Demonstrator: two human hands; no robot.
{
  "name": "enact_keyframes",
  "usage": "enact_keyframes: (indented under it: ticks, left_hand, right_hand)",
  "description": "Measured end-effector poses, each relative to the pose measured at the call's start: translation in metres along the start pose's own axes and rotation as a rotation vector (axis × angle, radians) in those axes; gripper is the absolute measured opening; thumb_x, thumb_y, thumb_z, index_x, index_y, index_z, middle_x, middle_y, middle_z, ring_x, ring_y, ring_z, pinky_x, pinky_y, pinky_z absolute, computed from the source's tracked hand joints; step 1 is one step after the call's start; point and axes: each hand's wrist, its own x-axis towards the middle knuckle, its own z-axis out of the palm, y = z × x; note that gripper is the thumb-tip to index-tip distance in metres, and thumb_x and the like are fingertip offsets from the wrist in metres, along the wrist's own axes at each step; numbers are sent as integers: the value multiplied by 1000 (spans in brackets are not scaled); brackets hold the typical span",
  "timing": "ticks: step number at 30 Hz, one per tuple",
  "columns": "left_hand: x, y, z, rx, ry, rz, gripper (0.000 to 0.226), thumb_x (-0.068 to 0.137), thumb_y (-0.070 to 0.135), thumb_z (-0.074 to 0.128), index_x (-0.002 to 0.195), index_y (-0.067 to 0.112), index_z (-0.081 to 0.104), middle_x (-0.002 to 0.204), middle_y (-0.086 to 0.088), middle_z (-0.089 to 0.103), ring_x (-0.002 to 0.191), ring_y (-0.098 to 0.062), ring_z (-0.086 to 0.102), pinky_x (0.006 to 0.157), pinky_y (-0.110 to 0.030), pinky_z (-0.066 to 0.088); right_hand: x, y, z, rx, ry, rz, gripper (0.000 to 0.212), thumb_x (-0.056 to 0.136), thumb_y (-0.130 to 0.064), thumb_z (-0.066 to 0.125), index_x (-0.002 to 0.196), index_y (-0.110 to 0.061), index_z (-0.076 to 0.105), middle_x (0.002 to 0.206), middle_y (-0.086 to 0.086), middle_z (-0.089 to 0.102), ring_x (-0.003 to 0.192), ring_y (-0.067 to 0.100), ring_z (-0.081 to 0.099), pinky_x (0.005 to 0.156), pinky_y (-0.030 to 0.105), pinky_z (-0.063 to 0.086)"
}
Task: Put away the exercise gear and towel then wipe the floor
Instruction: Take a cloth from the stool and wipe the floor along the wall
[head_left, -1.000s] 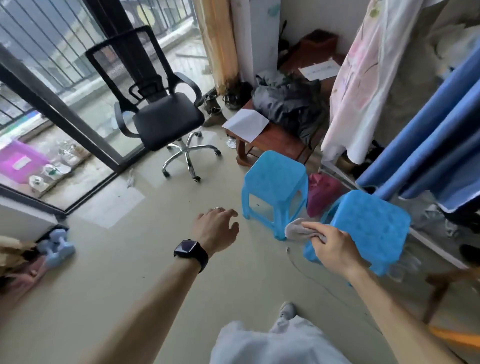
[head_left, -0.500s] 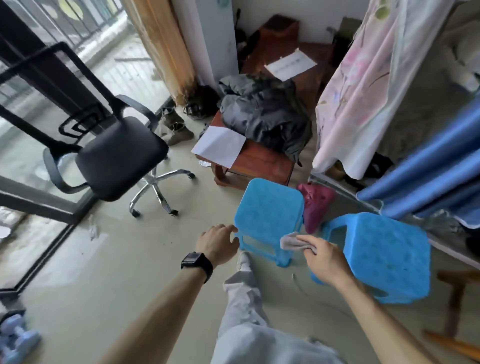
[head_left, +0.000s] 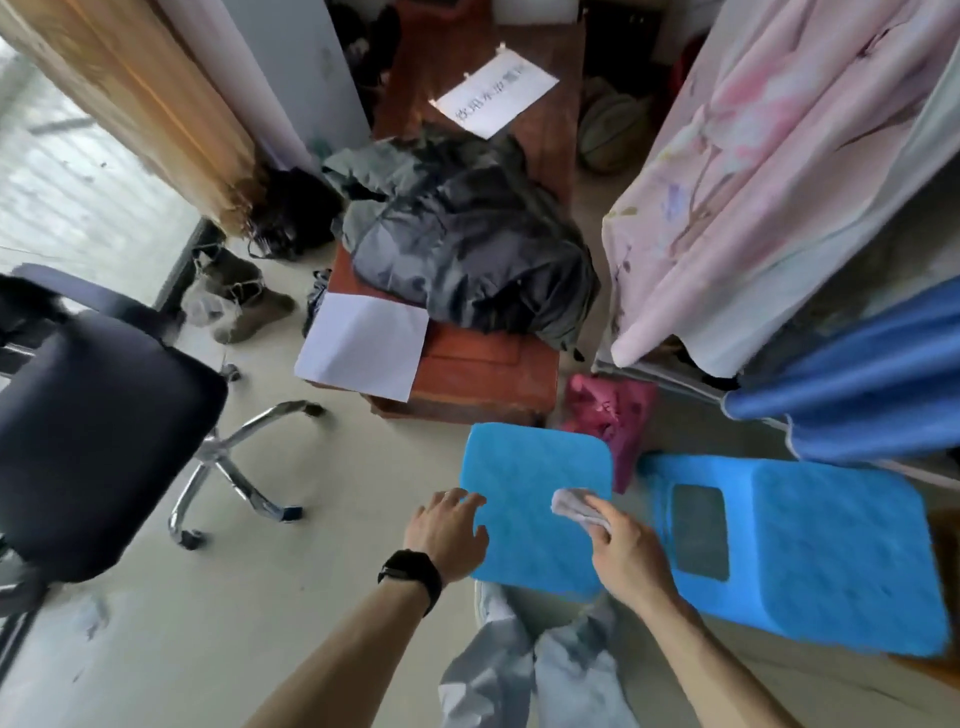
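Observation:
My right hand grips a small grey cloth and holds it over the seat of an upright blue plastic stool. My left hand, with a black watch at the wrist, reaches to the stool's left edge with its fingers loosely spread, touching or just above the seat. A second blue stool lies tipped on its side to the right. No dumbbells show in this view.
A black office chair stands at the left on the pale floor. A low wooden bench behind the stool carries a dark jacket and white paper. Hanging sheets, blue fabric and a pink bag crowd the right.
I have stepped closer to the stools and bench; the view swung right, so the window and the dumbbells left the frame. Both hands moved forward over the upright stool, the cloth still in my right.

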Motion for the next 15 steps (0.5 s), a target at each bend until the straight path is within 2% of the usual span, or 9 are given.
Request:
enact_keyframes:
  ticks: [6, 10, 13, 15]
  left_hand:
    - [79, -13, 65, 67, -37, 64, 66, 97, 42, 41, 156, 30, 13, 165, -2, 4, 151, -28, 5, 121, -44, 15]
    - [125, -18, 107, 111, 73, 158, 72, 97, 50, 38, 157, 32, 3, 164, 3, -14, 151, -26, -11, 121, -49, 3]
    - [145, -26, 135, 158, 114, 170, 73, 97, 58, 32, 155, 38, -6, 161, 9, -23, 148, -20, -22, 117, -49, -8]
    - [150, -29, 146, 133, 128, 163, 72, 97, 61, 28, 154, 40, -11, 160, 12, -27, 147, -19, -26, 116, -50, -9]
  right_hand:
    - [69, 29, 69, -28, 87, -43, 44, 95, -11, 53, 137, -24, 54, 128, 4, 64, 112, 30, 59, 91, 40, 49]
    - [104, 53, 112, -88, 224, -197, 46, 96, -12, 53, 142, -21, 51, 142, 3, 55, 121, 29, 56, 97, 41, 50]
    - [114, 75, 135, -328, 174, -215, 57, 94, -28, 50, 150, -26, 39, 160, 3, 31, 144, 31, 35, 107, 53, 41]
    - [110, 89, 144, -420, 131, -210, 66, 94, -33, 50, 155, -29, 26, 166, 1, 13, 151, 27, 17, 111, 57, 32]
